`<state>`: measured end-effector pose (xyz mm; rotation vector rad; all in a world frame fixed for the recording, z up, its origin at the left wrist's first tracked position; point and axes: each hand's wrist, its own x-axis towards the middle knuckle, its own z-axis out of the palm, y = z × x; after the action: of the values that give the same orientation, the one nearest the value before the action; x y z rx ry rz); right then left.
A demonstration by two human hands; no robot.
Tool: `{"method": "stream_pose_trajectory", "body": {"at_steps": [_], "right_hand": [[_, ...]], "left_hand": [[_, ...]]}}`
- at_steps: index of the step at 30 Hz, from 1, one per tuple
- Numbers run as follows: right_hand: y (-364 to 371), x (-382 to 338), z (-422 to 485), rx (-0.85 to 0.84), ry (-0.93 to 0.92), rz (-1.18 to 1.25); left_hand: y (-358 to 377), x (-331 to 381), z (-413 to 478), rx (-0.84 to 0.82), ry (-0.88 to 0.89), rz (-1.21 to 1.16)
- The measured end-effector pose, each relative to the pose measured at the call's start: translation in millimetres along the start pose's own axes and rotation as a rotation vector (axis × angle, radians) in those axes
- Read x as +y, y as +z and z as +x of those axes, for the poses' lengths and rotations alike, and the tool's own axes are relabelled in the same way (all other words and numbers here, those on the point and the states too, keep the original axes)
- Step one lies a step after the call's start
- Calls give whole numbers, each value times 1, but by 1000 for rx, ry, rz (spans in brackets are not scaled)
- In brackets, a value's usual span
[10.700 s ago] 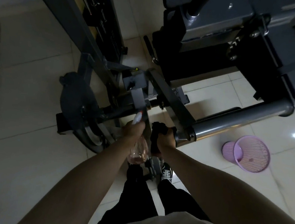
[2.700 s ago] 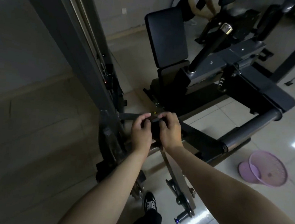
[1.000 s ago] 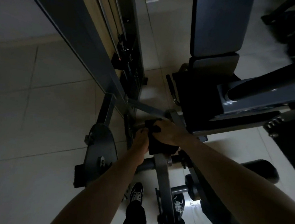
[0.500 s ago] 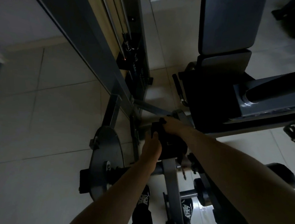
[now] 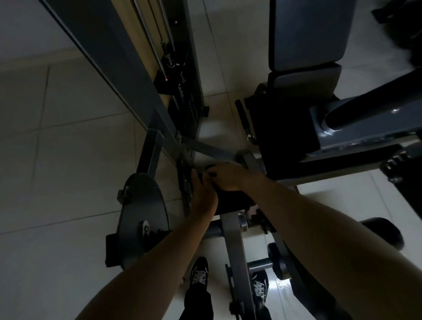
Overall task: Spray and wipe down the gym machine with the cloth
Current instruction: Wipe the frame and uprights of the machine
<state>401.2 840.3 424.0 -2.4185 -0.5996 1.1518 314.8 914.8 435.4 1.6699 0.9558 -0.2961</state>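
A black cloth (image 5: 232, 200) is draped over a grey metal bar (image 5: 234, 240) of the gym machine, low down near the weight stack frame. My right hand (image 5: 226, 176) lies on top of the cloth's far end with its fingers curled over the edge. My left hand (image 5: 203, 194) rests flat against the cloth's left side, fingers pointing away from me along the bar. The cloth hides the bar beneath both hands.
The weight stack tower (image 5: 184, 94) stands just behind the hands, with a round grey cam plate (image 5: 142, 217) to the left. A black seat pad (image 5: 308, 28) and a roller pad (image 5: 381, 231) are on the right. My shoes (image 5: 199, 272) straddle the bar on pale floor tiles.
The spray bottle my left hand held ten seconds ago is out of view, and both hands are on the cloth. Over the last second the hands shifted only slightly on the bar.
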Motion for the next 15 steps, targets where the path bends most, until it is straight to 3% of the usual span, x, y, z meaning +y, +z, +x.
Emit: {"method": "stream_pose_trajectory", "body": {"at_steps": [5,9,12,15], "right_hand": [[3,6,-24,212,187,260],[3,9,-35,232,373,423],[20,8,-46,433,296,389],[52,8,-62,688,74,434]], "left_hand": [[-7,-1,-5,-123,5,-20],[-12,-6,-5,-161,1,-28],[-15,-8,-7,-172,-7,-80],[-16,-11,-13,-144,-8,-119]]}}
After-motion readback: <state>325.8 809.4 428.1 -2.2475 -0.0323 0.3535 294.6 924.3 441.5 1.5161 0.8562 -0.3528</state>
